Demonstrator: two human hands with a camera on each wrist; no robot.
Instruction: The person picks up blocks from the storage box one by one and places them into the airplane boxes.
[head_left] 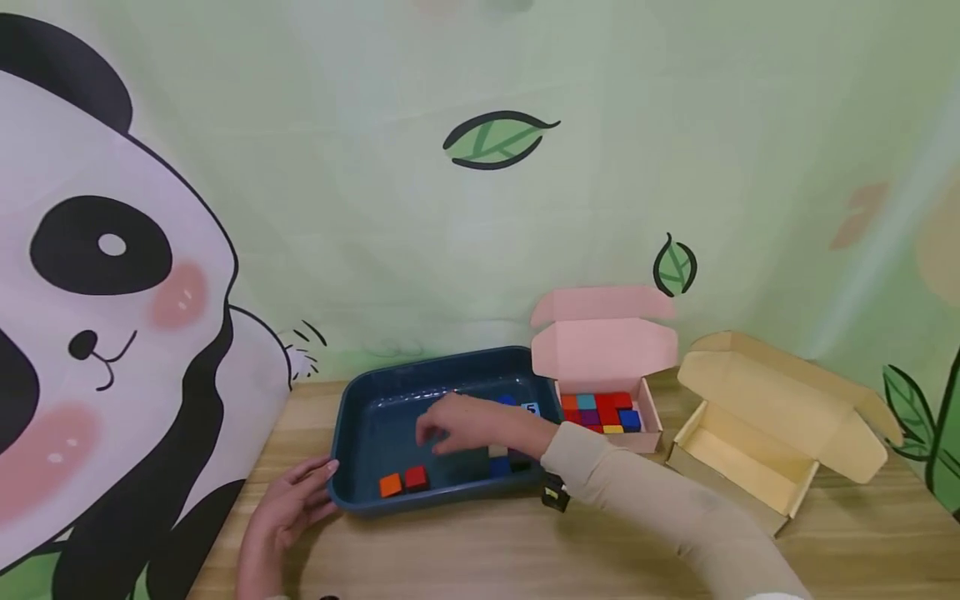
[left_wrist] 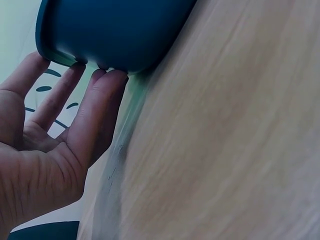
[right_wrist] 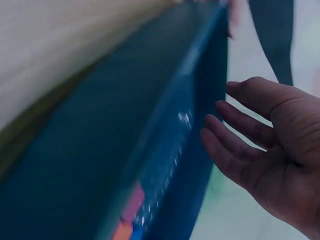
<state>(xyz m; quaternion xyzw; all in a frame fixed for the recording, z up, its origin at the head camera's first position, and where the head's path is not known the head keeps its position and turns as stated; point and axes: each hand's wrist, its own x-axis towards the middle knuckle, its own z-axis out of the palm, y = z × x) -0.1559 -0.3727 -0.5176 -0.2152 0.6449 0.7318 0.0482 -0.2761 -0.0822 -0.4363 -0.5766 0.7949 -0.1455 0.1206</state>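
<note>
A dark blue tray (head_left: 442, 502) stands on the wooden table. The fingertips of my left hand (head_left: 294, 498) touch its left end; in the left wrist view the fingers reach up to the tray's wall (left_wrist: 115, 35). Over the tray's middle hovers my right hand (head_left: 468, 421), its fingers loosely bent and nothing in them. An orange block (head_left: 390, 485) and a red block (head_left: 416, 477) lie at the tray's front left. At its right end are blue blocks (head_left: 499, 467) and a light blue block marked 5 (head_left: 531, 408), partly hidden behind the right hand and forearm.
Behind the tray's right end, a pink box (head_left: 651, 408) with raised lid holds several coloured blocks. A tan cardboard box (head_left: 742, 454) with its lid open stands farther right. A small black object (head_left: 555, 493) is below the right wrist. A printed cloth (head_left: 420, 250) hangs behind.
</note>
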